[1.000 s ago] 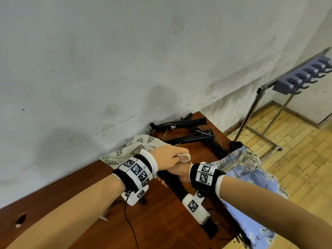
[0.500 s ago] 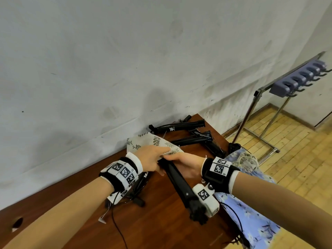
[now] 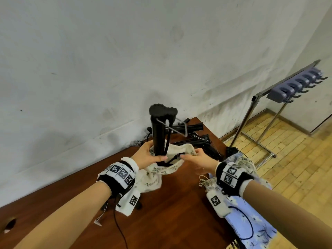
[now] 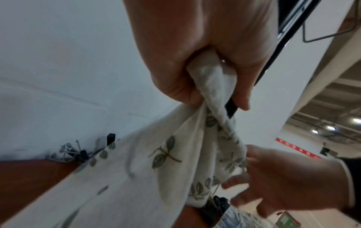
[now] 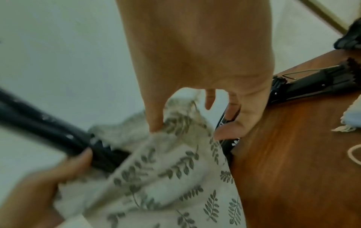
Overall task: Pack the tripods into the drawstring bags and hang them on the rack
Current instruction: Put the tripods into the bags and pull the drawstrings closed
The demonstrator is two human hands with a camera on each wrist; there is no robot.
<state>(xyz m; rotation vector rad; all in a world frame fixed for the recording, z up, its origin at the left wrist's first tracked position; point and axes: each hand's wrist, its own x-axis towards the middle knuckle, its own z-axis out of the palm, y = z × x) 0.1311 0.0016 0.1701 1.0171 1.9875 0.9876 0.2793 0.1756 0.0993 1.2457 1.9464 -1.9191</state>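
While your left hand (image 3: pixel 149 156) grips the tripod (image 3: pixel 159 133) standing straight up in the leaf bag (image 3: pixel 172 159), your right hand (image 3: pixel 195 159) pinches the bag's rim beside it, ready to pull up

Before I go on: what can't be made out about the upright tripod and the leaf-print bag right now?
- Lower end of the black folded tripod: hidden inside the cream leaf-print drawstring bag, head view; depth unknown.
- Bag's drawstring: not visible in any view.
- Left hand fingers: hidden behind the tripod, head view.
- Right hand grip: blurred, right wrist view.
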